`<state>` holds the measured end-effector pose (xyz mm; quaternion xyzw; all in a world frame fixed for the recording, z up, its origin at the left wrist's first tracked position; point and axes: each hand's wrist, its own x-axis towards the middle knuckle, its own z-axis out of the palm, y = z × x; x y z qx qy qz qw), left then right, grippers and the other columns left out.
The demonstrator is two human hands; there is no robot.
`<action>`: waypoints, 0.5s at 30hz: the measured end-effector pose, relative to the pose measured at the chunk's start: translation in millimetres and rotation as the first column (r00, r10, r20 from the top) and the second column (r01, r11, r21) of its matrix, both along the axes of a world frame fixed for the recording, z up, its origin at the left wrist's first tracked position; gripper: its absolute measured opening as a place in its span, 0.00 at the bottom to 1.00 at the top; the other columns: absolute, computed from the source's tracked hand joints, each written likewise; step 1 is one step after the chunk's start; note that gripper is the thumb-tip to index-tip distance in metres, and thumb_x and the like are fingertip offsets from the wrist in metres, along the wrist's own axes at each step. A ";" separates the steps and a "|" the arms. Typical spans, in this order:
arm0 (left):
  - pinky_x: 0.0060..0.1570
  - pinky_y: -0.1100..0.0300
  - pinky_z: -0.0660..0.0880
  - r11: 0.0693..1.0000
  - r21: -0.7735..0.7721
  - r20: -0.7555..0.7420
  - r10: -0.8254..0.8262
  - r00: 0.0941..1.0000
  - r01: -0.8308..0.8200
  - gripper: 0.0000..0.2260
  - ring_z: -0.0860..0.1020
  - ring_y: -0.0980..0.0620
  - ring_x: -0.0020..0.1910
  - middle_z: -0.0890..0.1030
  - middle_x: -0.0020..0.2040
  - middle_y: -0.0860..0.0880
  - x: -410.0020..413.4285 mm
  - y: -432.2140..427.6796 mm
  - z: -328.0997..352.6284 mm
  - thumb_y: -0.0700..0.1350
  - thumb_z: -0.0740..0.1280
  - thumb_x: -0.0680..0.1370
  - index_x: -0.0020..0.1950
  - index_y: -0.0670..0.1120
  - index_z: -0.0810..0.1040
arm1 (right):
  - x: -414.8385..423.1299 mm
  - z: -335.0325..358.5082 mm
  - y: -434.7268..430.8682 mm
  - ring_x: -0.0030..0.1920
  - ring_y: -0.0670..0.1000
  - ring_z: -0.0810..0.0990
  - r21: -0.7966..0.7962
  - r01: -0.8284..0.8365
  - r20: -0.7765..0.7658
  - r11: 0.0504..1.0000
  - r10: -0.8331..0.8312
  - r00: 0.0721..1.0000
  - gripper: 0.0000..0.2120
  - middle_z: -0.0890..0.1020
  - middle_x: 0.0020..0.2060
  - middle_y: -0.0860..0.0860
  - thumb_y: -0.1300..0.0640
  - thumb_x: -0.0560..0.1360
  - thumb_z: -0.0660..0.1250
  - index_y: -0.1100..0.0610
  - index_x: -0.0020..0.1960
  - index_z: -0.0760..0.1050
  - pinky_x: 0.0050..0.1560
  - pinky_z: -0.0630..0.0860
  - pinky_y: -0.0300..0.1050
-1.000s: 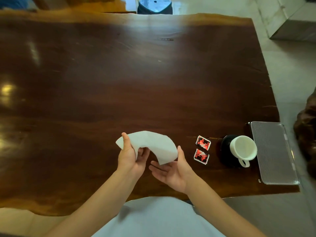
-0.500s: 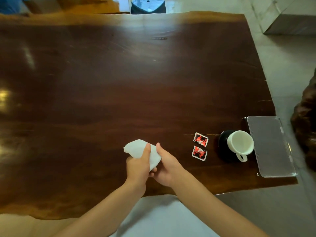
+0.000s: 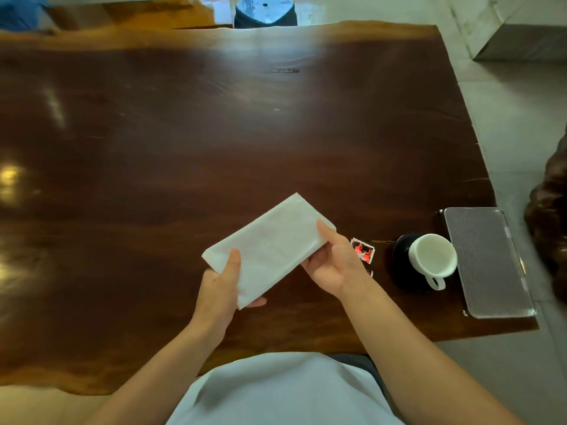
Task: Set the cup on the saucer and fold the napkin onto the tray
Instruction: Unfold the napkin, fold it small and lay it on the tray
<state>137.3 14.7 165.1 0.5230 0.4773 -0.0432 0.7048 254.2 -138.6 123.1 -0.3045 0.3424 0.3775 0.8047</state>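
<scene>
A white napkin (image 3: 270, 246) is held flat as a folded rectangle above the table's near edge. My left hand (image 3: 222, 282) grips its near left corner, thumb on top. My right hand (image 3: 333, 260) grips its right end. To the right, a white cup (image 3: 433, 256) with its handle toward me stands on a black saucer (image 3: 400, 256). A clear ribbed rectangular tray (image 3: 484, 262) lies just right of the cup, near the table's right edge.
Two small red and black sachets (image 3: 363, 250) lie between my right hand and the saucer, partly hidden by the hand. The dark wooden table (image 3: 214, 133) stretches far ahead. A blue stool (image 3: 265, 10) stands beyond its far edge.
The napkin was curled between my hands, then bunched small; now it is spread into a flat folded rectangle, with my hands apart at its two ends.
</scene>
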 end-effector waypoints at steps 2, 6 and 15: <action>0.53 0.40 0.82 0.999 -0.037 0.055 0.036 0.998 -0.034 0.11 0.83 0.45 0.53 0.81 0.56 0.47 5.6 -0.3 1.7 0.51 0.63 0.82 0.64 0.52 0.72 | 1.4 5.5 0.7 0.62 0.60 0.81 0.081 -0.004 0.087 0.997 -0.003 0.996 0.23 0.83 0.61 0.58 0.62 0.75 0.72 0.55 0.69 0.73 0.62 0.79 0.59; 0.52 0.50 0.81 0.981 -0.184 0.158 0.094 0.983 -0.065 0.12 0.81 0.46 0.54 0.80 0.54 0.46 15.4 -2.5 9.3 0.47 0.64 0.82 0.65 0.50 0.73 | 7.4 17.1 1.0 0.63 0.59 0.80 0.176 -0.085 0.281 0.981 0.033 0.959 0.22 0.82 0.59 0.56 0.62 0.75 0.68 0.53 0.68 0.74 0.63 0.78 0.59; 0.37 0.54 0.84 0.881 -0.468 0.342 0.105 0.934 0.073 0.18 0.86 0.47 0.47 0.85 0.48 0.47 22.0 -1.1 20.4 0.43 0.69 0.71 0.60 0.52 0.76 | 17.8 32.0 -3.5 0.66 0.60 0.78 0.157 -0.180 0.338 0.971 0.118 0.934 0.23 0.80 0.61 0.56 0.60 0.78 0.68 0.51 0.71 0.71 0.64 0.76 0.63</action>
